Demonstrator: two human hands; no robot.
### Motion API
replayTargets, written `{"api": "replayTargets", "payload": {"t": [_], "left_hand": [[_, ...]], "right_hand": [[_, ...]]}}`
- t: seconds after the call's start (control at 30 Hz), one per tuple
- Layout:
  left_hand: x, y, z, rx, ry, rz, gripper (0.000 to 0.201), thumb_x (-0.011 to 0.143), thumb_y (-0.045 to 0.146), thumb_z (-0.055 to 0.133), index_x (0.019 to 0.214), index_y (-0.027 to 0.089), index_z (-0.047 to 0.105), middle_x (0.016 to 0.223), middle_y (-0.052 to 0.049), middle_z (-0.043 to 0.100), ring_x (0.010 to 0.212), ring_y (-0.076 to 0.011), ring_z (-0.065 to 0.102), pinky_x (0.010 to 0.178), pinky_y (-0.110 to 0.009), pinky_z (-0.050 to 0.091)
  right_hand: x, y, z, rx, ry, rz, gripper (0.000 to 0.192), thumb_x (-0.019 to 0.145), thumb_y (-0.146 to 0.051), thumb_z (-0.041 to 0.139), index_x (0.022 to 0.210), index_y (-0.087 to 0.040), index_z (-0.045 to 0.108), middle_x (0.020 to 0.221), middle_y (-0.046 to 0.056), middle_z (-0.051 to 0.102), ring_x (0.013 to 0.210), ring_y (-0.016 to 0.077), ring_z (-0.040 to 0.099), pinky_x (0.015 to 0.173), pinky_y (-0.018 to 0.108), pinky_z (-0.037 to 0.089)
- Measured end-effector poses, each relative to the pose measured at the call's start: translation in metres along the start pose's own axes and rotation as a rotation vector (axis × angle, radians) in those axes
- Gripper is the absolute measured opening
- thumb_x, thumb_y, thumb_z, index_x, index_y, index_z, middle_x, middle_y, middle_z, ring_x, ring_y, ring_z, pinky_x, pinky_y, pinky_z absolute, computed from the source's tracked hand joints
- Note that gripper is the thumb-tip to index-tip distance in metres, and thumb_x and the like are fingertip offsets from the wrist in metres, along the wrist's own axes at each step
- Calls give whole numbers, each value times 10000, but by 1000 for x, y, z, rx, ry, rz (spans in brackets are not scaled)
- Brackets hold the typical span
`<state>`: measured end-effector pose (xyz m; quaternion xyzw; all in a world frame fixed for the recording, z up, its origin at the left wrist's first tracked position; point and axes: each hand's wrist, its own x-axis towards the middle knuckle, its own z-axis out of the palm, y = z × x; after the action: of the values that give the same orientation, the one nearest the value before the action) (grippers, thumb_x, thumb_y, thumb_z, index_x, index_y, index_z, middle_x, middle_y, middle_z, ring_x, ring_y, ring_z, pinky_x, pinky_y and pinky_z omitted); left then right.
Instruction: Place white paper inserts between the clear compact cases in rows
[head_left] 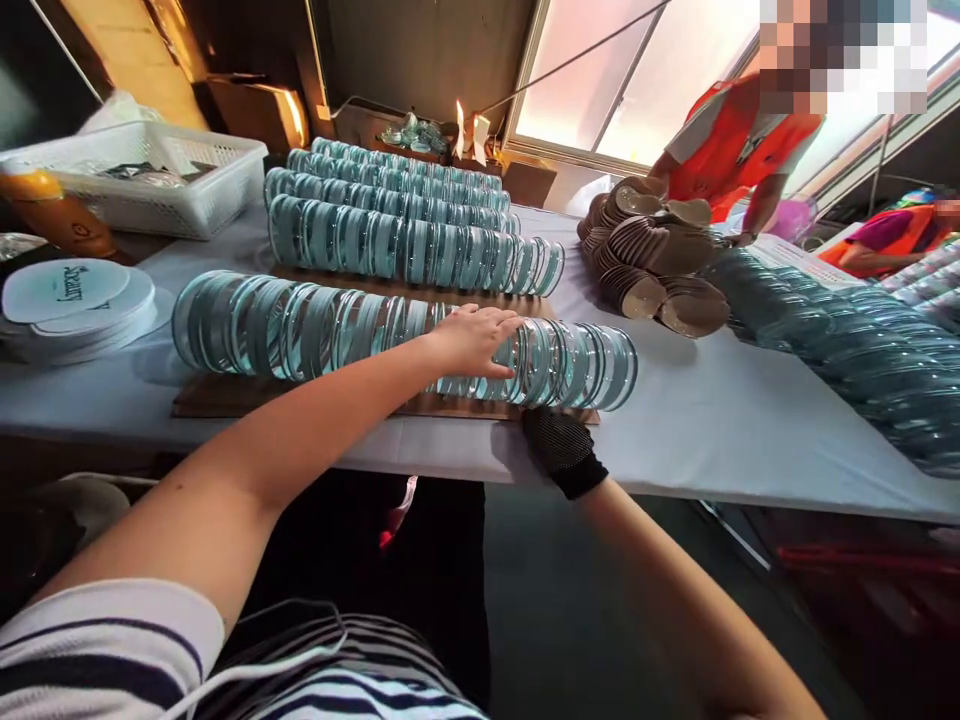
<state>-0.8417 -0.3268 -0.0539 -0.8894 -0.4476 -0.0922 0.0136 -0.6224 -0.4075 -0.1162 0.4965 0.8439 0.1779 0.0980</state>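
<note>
Item 1: my left hand (474,340), bare, fingers spread and lying flat on top of the near row of round clear glass discs (300,328); it presses on them without gripping any.

Item 2: my right hand (561,448), in a black knit glove, at the table's front edge just below the right end of that row, touching the thin brown board (225,395) under the discs. Whether its fingers are closed on anything I cannot tell.

Item 3: the near row itself, discs standing on edge and packed side by side, running left to right along the board on the white-covered table (712,420).

Item 4: 4 more rows of the same glass discs (409,245), behind the near row, towards the window.

Item 5: stack of round brown backing discs (652,265), right of centre, with a co-worker's hand (660,172) in an orange vest sleeve resting on it.

Item 6: white plastic basket (202,180), far left.

Item 7: pile of white round printed cards (67,300), left edge, near the row's left end.
</note>
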Motion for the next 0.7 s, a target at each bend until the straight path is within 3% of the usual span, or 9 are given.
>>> {"api": "replayTargets", "payload": {"t": [0.1, 0.2, 0.27, 0.33, 0.4, 0.5, 0.6, 0.7], "left_hand": [[4, 5, -6, 7, -22, 6, 859, 867, 630, 538, 1528, 136, 297, 1592, -136, 315, 1468, -290, 291, 1192, -484, 244], [21, 19, -8, -2, 42, 29, 816, 905, 642, 473, 1525, 140, 305, 1608, -123, 281, 1487, -283, 249, 1198, -502, 235], [34, 30, -4, -5, 79, 47, 813, 911, 639, 465, 1529, 140, 295, 1611, -111, 279, 1479, -275, 263, 1185, -501, 268], [44, 39, 3, 16, 86, 71, 828, 901, 638, 482, 1525, 127, 297, 1601, -117, 301, 1446, -284, 318, 1158, -515, 310], [48, 43, 11, 47, 94, 94, 837, 880, 640, 511, 1513, 127, 322, 1574, -128, 357, 1391, -295, 389, 1126, -530, 346], [48, 43, 18, 77, 125, 108, 832, 860, 647, 535, 1493, 136, 358, 1519, -139, 438, 1349, -295, 426, 1101, -523, 366], [46, 42, 17, 79, 126, 110, 820, 862, 638, 540, 1490, 139, 365, 1494, -142, 467, 1345, -289, 425, 1098, -510, 364], [46, 42, 15, 47, 113, 94, 813, 857, 622, 550, 1485, 138, 369, 1499, -132, 463, 1333, -282, 440, 1105, -502, 357]], "right_hand": [[4, 28, -1, 106, 112, 88, 396, 1000, -333, 361, 1100, -185, 715, 940, 135, 730, 808, 235, 670, 663, 302, 407], [37, 83, -38, 88, 212, 251, 486, 1017, -351, 258, 1179, -176, 681, 1070, 148, 715, 893, 238, 669, 680, 300, 420], [75, 115, -64, 27, 68, 231, 492, 1008, -333, 256, 1163, -153, 687, 1120, 164, 702, 968, 259, 660, 713, 314, 443], [117, 133, -81, 12, -153, 97, 406, 963, -311, 381, 1050, -132, 735, 1040, 159, 727, 898, 245, 672, 699, 303, 454], [155, 137, -87, 28, -310, -44, 277, 880, -246, 521, 951, -136, 766, 958, 123, 748, 813, 195, 672, 688, 263, 458], [191, 130, -84, 20, -391, -171, 199, 791, -167, 607, 895, -145, 775, 928, 95, 755, 806, 167, 667, 720, 238, 464], [196, 125, -79, -26, -386, -202, 217, 800, -200, 599, 912, -120, 767, 938, 142, 746, 836, 222, 678, 722, 293, 473], [178, 136, -75, -44, -285, -200, 278, 863, -261, 526, 955, -127, 753, 957, 165, 737, 848, 256, 688, 689, 315, 459]]}}
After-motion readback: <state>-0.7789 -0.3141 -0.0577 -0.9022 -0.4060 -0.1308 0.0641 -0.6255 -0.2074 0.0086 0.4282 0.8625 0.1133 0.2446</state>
